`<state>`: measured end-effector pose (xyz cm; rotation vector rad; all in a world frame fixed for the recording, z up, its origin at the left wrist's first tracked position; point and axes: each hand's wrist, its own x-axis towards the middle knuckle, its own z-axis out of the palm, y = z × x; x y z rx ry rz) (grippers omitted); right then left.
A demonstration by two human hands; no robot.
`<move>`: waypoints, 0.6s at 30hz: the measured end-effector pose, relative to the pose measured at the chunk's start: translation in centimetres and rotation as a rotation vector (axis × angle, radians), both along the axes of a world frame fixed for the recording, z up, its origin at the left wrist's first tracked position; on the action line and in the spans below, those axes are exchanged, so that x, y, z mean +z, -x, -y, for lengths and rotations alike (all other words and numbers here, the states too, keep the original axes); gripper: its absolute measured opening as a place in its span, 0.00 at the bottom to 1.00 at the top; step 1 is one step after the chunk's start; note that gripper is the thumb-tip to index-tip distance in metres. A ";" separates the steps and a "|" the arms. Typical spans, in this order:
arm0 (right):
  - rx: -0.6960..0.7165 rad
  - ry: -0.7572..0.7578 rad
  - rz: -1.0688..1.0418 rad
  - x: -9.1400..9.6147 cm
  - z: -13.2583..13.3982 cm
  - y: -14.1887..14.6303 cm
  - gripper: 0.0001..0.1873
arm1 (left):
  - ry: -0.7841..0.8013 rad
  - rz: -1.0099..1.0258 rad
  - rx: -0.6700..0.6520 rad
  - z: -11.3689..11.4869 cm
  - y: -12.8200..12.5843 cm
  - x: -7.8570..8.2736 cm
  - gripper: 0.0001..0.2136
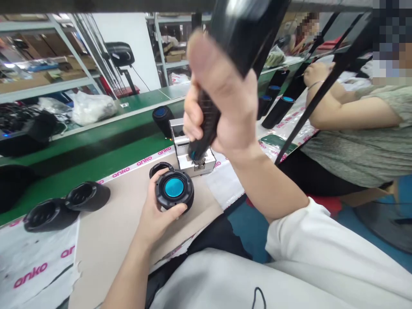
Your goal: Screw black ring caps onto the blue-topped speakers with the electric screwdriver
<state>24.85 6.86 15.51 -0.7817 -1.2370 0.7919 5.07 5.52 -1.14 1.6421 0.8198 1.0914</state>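
Cupping speaker (177,201) by rim, L hand (162,216) is wrapping it; R hand (230,107) is clutching black tool (209,113). Prob. feeling stiff, lightish; grip sides, not blue disc (174,187).

A cardboard sheet (122,244) lies on the worktop (135,148), with two cylinders (98,198) along its left edge. Over its right part is a speaker (174,187) in the left hand (161,208). Beyond the speaker, rightward, stands a box (199,169); behind that, leftward, another cylinder (163,116). Shelves (64,88) stand far left, a co-worker (357,141) sits right.
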 end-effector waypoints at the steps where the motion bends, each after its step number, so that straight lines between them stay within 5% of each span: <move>1: -0.048 -0.099 -0.064 -0.7 -0.9 -0.9 0.31 | -0.006 0.002 -0.009 0.0 -0.1 0.1 0.41; 9: -0.122 -0.057 -0.150 -7.0 -4.5 -2.3 0.28 | -0.040 0.000 -0.005 -0.1 0.3 -0.1 0.41; 14: -0.090 -0.040 -0.163 -7.6 -4.3 -2.6 0.27 | -0.059 0.002 0.004 0.0 0.4 -0.1 0.41; 18: -0.002 -0.050 -0.201 -5.7 -3.1 -2.8 0.24 | -0.044 0.013 0.000 0.1 0.2 0.0 0.40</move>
